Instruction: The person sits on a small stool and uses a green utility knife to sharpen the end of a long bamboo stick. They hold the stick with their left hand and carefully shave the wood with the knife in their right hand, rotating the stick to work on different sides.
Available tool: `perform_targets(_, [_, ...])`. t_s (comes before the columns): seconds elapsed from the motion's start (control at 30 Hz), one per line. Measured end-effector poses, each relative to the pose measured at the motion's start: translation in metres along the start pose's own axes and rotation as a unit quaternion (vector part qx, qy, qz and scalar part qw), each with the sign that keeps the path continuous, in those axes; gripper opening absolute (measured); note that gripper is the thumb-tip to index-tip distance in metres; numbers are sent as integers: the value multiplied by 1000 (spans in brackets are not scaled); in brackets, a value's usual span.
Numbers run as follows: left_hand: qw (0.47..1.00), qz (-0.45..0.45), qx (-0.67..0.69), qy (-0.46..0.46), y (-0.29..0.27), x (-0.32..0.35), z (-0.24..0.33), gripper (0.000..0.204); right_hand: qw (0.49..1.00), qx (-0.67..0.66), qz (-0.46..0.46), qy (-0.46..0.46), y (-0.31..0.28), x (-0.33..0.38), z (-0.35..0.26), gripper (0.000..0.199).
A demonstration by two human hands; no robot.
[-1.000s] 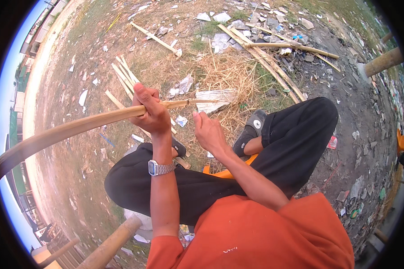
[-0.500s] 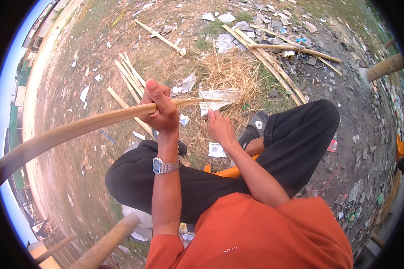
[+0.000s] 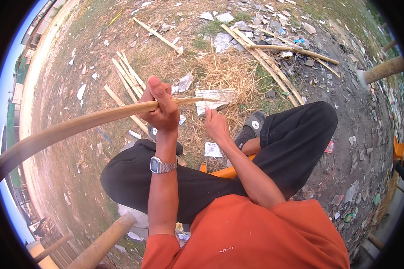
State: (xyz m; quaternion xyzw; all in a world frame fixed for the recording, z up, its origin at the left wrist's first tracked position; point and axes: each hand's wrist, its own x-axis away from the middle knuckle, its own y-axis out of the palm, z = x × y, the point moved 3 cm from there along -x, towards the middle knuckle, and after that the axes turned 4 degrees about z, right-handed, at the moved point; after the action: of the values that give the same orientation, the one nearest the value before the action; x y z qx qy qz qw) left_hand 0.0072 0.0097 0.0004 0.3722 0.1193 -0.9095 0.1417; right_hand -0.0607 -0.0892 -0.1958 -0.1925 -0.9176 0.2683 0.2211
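A long, pale split bamboo strip (image 3: 76,125) arcs from the far left edge to the middle of the view. My left hand (image 3: 164,110), with a silver wristwatch (image 3: 159,166) on its wrist, is closed around the strip close to its right end. My right hand (image 3: 216,126) is just below the strip's tip, seen from the back with its fingers curled under. Whether it holds anything is hidden. I sit cross-legged in black trousers (image 3: 296,139) and an orange shirt.
Dry straw (image 3: 224,74) and paper scraps cover the dirt ahead. Several short bamboo slats (image 3: 128,78) lie at the left and long poles (image 3: 274,67) at the back right. A thick bamboo post (image 3: 103,244) stands at the lower left, another post (image 3: 384,69) at the right. A dark sandal (image 3: 251,127) is on my foot.
My left hand has slid slightly up and right along the strip. My right hand has shifted a little up and right toward the strip's tip.
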Motion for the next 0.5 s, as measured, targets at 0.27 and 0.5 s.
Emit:
perform_targets(0.27, [999,6,38,-4,20,-23,-10,45,999,30,17,28,11,-36,12,55])
perform_targets(0.5, [1000,2,15,-5,28,-24,-7,49,993,69,-10,91,20,-34,75,54])
